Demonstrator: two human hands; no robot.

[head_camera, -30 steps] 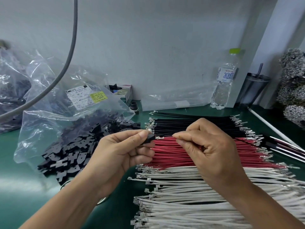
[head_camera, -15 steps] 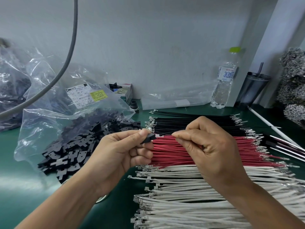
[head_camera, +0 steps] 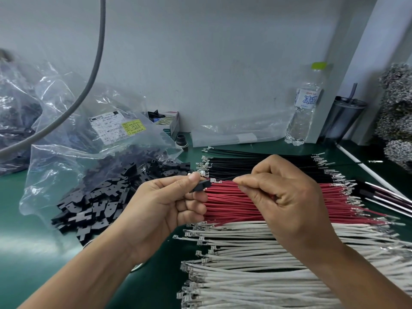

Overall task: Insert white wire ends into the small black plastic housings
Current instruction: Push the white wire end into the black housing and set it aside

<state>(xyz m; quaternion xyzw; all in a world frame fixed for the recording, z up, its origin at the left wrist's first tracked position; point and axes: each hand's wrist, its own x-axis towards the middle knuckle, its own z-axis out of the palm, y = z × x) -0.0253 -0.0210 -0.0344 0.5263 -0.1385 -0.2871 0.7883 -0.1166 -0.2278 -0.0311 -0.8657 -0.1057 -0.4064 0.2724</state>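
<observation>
Two hands were up over the green bench (head_camera: 26, 259), and I read the frame left to right. Far left, a clear plastic bag (head_camera: 66, 134) lay slumped on the bench with a white and yellow label (head_camera: 116, 128) on it. A pile of black housings (head_camera: 100, 201) spilled out of its mouth toward the middle. A grey cable (head_camera: 89, 81) hung in front of it from the top edge.

My left hand (head_camera: 160, 210) held a single small black housing (head_camera: 201, 185), pinched between thumb tip and forefinger, other fingers curled under. Its open end faced right.

My right hand (head_camera: 287, 201) pinched a thin wire (head_camera: 225, 180) between thumb and forefinger, remaining fingers folded in. The wire's metal terminal (head_camera: 213, 180) sat just at the housing's right edge, touching or nearly so; I couldn't tell whether it was inside yet. I couldn't tell the wire's colour either, the exposed stretch looked dark.

Under both hands lay three bands of cut wires: black wires (head_camera: 256, 166) farthest from me, red wires (head_camera: 234, 206) in the middle, white wires (head_camera: 256, 273) nearest.

Against the wall on the right stood a water bottle (head_camera: 304, 108) with a green cap. A dark tumbler (head_camera: 344, 119) stood just beside it, and a heap of metal terminal strip (head_camera: 396, 112) sat at the far right.
</observation>
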